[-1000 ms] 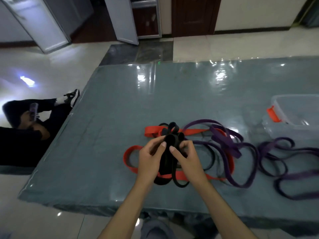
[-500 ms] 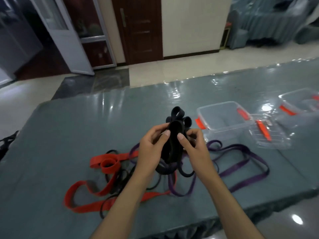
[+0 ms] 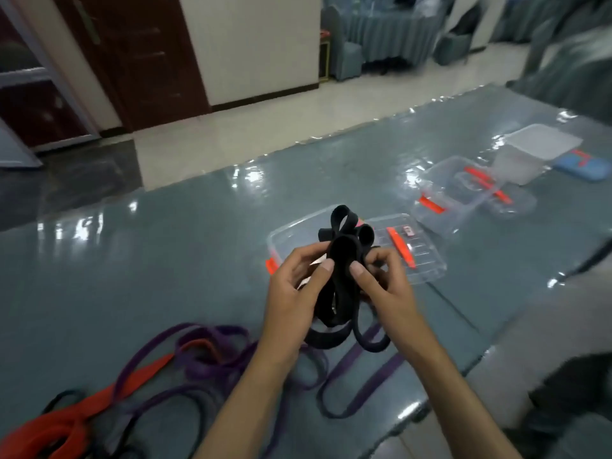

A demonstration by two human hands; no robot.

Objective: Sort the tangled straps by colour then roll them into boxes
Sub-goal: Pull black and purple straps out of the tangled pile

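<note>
Both hands hold a bundle of black strap [image 3: 341,270] raised above the surface [image 3: 159,260]. The left hand [image 3: 298,293] grips the bundle from the left, thumb pressed on its front and fingers curled behind. The right hand [image 3: 384,286] grips it from the right in the same manner, thumb on the front and fingers curled round the back. Several loops of the black strap stand up above the fingers; further loops hang below the hands, and whether the lowest touches the surface cannot be told.

Directly behind the bundle sits a clear plastic box [image 3: 427,266] with orange clips, open at the top; the hands hide much of its inside. A second clear box [image 3: 453,193] with orange clips stands farther back to the right, apart from the first. Beyond it sits a frosted white container [image 3: 530,160], and just beside that lies a blue flat item [image 3: 586,167], too blurred to identify.

On the near part of the surface, purple straps [image 3: 212,356] lie in loose loops, some passing under the forearms. An orange strap [image 3: 66,422] lies at the near left, crossing the purple ones. A thin dark strap runs among them; its colour is unclear.

The surface is grey-green and glossy.
</note>
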